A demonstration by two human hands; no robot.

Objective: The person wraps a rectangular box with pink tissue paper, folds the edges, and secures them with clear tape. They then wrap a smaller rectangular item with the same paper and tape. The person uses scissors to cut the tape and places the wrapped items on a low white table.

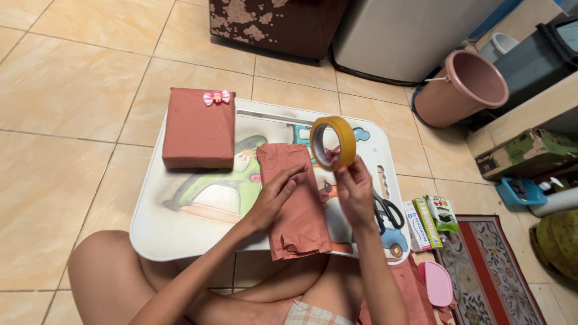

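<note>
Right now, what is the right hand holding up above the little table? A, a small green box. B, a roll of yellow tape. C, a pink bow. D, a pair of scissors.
B: the right hand lifts a roll of yellow tape by its lower edge, while the scissors lie on the table.

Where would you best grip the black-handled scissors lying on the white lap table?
Probably by the black handle loops of the scissors, coming from above on the right: they lie flat beside the right hand, whose wrist hides the blades.
</note>
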